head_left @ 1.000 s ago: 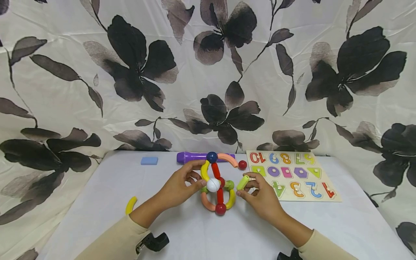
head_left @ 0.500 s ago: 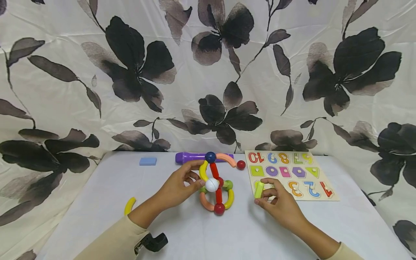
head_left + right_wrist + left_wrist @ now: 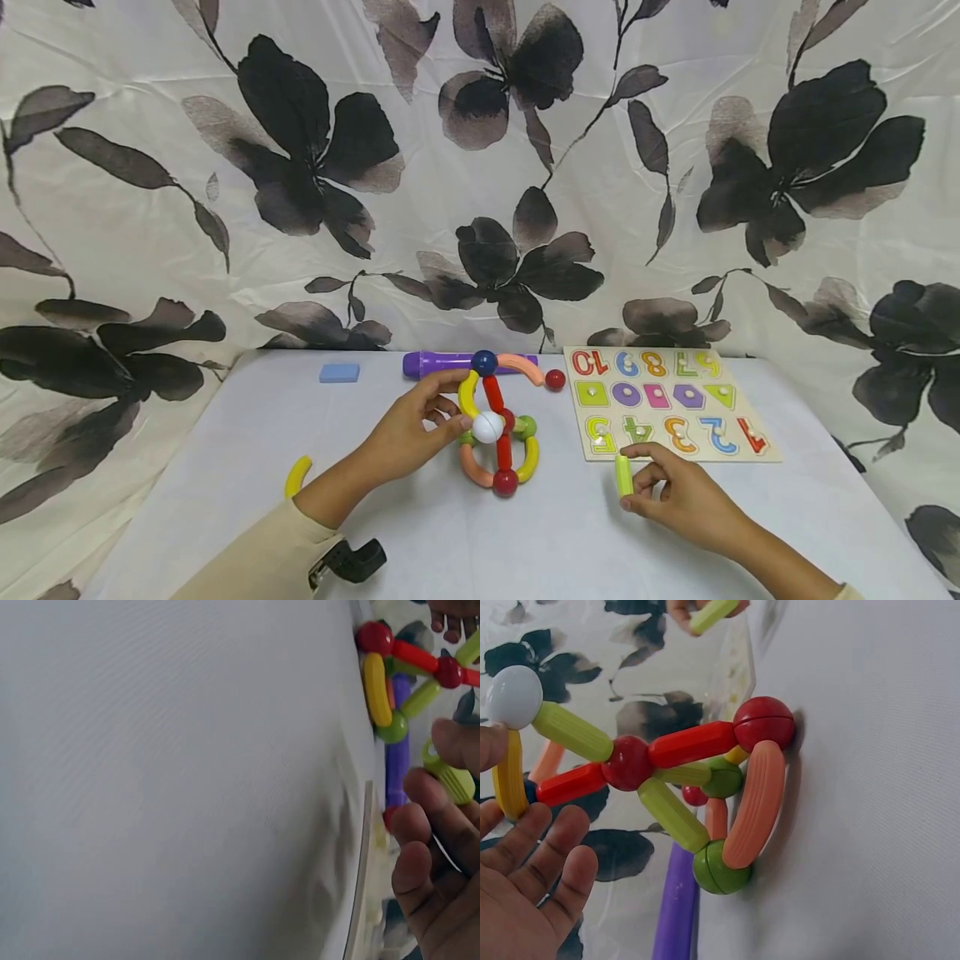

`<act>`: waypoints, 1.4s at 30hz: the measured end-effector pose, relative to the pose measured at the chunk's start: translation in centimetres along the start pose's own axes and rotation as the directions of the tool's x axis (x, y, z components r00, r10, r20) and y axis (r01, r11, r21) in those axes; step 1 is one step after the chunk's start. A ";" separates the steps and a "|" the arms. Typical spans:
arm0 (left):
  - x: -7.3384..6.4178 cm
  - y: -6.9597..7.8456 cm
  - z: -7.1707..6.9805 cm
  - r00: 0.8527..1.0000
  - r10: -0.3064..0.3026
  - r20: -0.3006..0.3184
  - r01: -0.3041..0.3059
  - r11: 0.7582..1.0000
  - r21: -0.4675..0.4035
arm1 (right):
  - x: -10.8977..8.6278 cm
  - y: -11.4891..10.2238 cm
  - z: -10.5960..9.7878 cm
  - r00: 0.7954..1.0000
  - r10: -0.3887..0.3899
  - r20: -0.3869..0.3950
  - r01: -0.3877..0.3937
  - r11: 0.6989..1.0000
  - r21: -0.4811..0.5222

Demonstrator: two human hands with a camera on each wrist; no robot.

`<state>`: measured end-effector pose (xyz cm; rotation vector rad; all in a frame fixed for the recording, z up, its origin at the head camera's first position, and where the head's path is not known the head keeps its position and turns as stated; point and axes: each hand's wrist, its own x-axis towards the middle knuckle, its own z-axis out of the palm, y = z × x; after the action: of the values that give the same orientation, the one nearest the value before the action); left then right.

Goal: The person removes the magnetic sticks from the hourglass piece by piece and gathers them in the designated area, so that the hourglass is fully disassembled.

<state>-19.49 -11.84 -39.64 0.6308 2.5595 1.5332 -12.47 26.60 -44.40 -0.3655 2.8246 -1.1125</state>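
My left hand [image 3: 412, 433] pinches the upper part of a magnetic stick-and-ball structure, at a yellow curved stick [image 3: 468, 393] between the navy ball [image 3: 484, 362] and the white ball [image 3: 488, 427]. Red sticks [image 3: 693, 745], lime sticks [image 3: 673, 816] and a salmon curved stick [image 3: 756, 805] join red and green balls below, and the lower ring rests on the white table. To the right, my right hand [image 3: 678, 496] holds a loose lime stick [image 3: 624, 476] upright between thumb and fingertips, apart from the structure and in front of the number board.
A number-and-shape puzzle board [image 3: 604, 393] lies at the back right. Behind the structure is a purple microphone-shaped toy [image 3: 435, 363], with a loose red ball [image 3: 555, 380] near its right end. A blue block [image 3: 339, 372] and a yellow curved stick [image 3: 297, 477] lie on the left.
My right hand has carried the lime stick away from the structure, to the right and toward me, turning it upright. My left hand keeps its grip in place.
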 end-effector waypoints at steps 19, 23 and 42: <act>0.0 0.0 0.0 1.000 -0.012 0.001 0.012 1.000 -0.009 | -0.8 2.4 -0.2 0.984 -0.083 0.158 0.093 0.994 -0.061; 0.0 0.0 0.0 1.000 -0.011 0.001 0.011 1.000 -0.006 | -0.7 2.3 0.1 0.985 -0.060 0.163 0.077 0.992 -0.101; 0.0 -0.1 0.0 1.000 0.012 0.000 -0.012 1.000 -0.008 | 0.3 0.4 -0.5 0.993 -0.057 0.104 0.078 0.973 -0.216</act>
<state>-19.52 -11.87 -39.75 0.6459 2.5526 1.5466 -12.89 27.20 -44.30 -0.5206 2.8735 -0.7700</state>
